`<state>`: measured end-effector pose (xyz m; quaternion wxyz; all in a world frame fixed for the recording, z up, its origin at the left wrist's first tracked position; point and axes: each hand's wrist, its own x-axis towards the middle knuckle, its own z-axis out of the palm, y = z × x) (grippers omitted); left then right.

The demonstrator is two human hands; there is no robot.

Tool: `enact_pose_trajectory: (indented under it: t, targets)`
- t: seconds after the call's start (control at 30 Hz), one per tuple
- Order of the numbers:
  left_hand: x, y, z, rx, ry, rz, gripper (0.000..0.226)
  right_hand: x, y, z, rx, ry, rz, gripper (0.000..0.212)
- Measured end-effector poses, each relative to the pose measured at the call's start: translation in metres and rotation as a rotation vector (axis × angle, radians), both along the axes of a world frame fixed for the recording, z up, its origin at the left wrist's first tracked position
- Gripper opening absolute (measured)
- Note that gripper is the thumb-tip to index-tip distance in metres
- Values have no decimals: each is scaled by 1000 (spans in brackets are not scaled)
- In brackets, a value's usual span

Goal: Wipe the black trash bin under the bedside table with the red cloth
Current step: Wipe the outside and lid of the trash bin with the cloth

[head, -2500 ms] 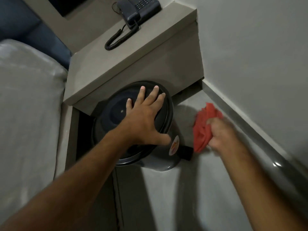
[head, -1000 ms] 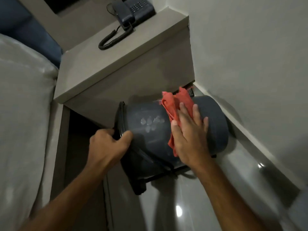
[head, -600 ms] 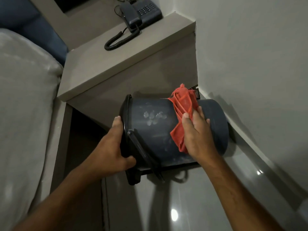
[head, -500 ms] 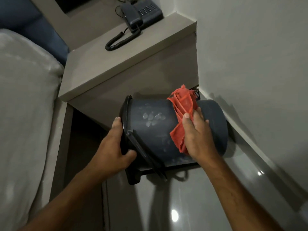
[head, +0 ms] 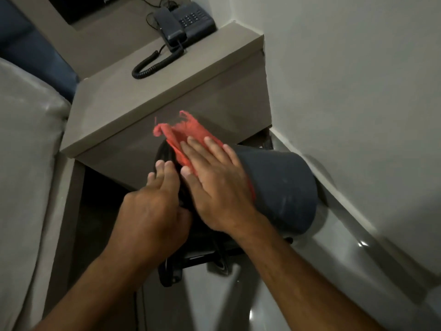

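Note:
The black trash bin (head: pixel 279 187) lies on its side on the floor in front of the bedside table (head: pixel 148 99), its bottom pointing right toward the wall. My left hand (head: pixel 152 211) grips the bin's rim and lid end at the left. My right hand (head: pixel 214 185) lies flat on the bin's side near the rim and presses the red cloth (head: pixel 186 134) against it. Part of the cloth sticks out past my fingers, blurred. The bin's pedal frame (head: pixel 191 261) shows below my wrists.
A dark corded telephone (head: pixel 183 22) sits at the back of the bedside table. A bed with pale bedding (head: pixel 26 177) fills the left side. The wall (head: pixel 358 91) and its skirting run close along the right. Glossy floor (head: pixel 262 295) lies in front.
My right hand has slid the red cloth left along the bin's side, from the middle to the rim end. My left hand still holds the rim, now close beside the right.

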<state>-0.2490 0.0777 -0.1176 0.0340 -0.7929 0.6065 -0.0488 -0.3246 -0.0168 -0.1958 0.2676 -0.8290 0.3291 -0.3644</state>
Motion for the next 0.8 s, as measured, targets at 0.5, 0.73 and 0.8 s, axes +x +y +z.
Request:
enact_pose_trajectory:
  t: [0.5, 0.73, 0.8]
  targets:
    - [26, -6, 9, 63, -29, 41, 26, -17, 13, -50, -80, -34, 17, 50]
    - [38, -4, 7, 39, -57, 18, 20, -59, 51, -151, -257, -6, -298, 53]
    - [43, -5, 7, 40, -33, 60, 15, -68, 48, -176, -93, -40, -486, 53]
